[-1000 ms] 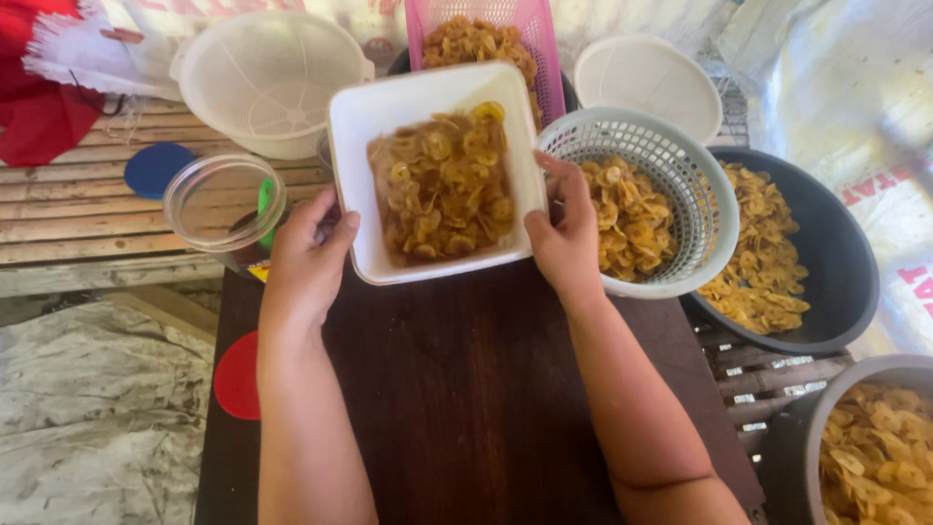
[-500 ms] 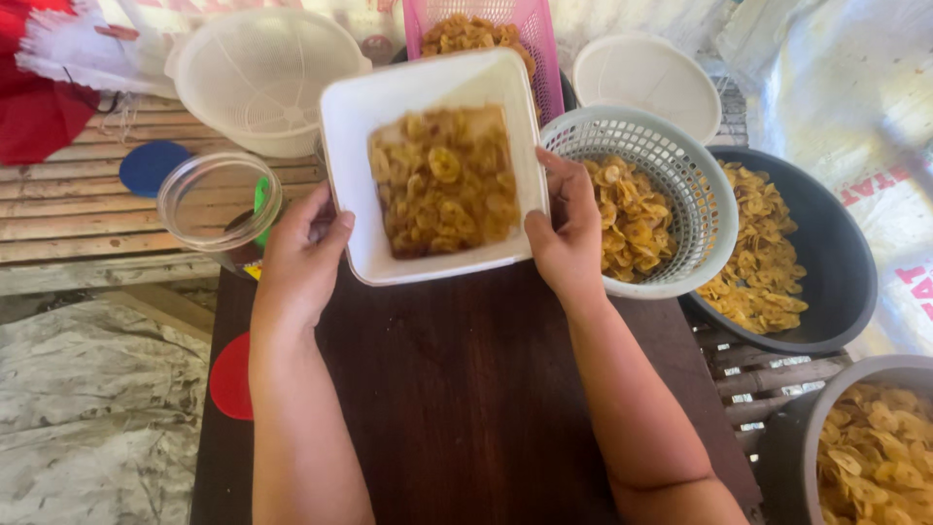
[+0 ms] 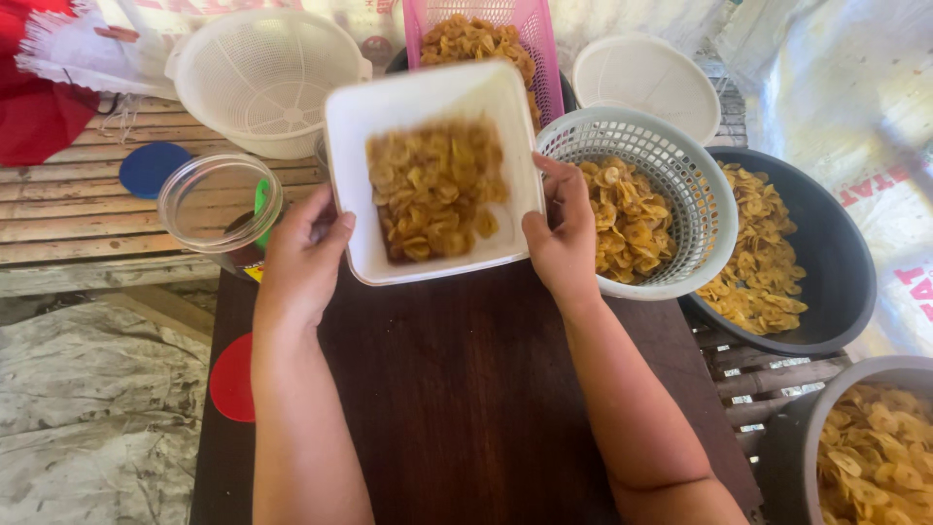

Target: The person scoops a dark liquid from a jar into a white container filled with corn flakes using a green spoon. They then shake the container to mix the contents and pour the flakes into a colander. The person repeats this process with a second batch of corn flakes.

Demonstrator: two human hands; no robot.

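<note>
A white square tub (image 3: 355, 131) holding yellow-brown fried chips (image 3: 432, 190) is lifted above a dark wooden table (image 3: 466, 389). My left hand (image 3: 306, 258) grips its near-left edge and my right hand (image 3: 564, 233) grips its right side. The tub and chips look motion-blurred. Right of my right hand stands a round white perforated basket (image 3: 680, 175) with more chips in it.
A clear round jar (image 3: 199, 185) stands left of the tub, with a blue lid (image 3: 151, 165) and a white colander (image 3: 262, 78) behind. A pink basket (image 3: 536, 39), white bowl (image 3: 646, 73), dark basin (image 3: 836, 243) and grey bowl (image 3: 807, 457) hold chips. A red lid (image 3: 233, 379) lies left.
The tub has shifted slightly between frames and its chips have slid toward the near side; both hands keep their grip on its edges.
</note>
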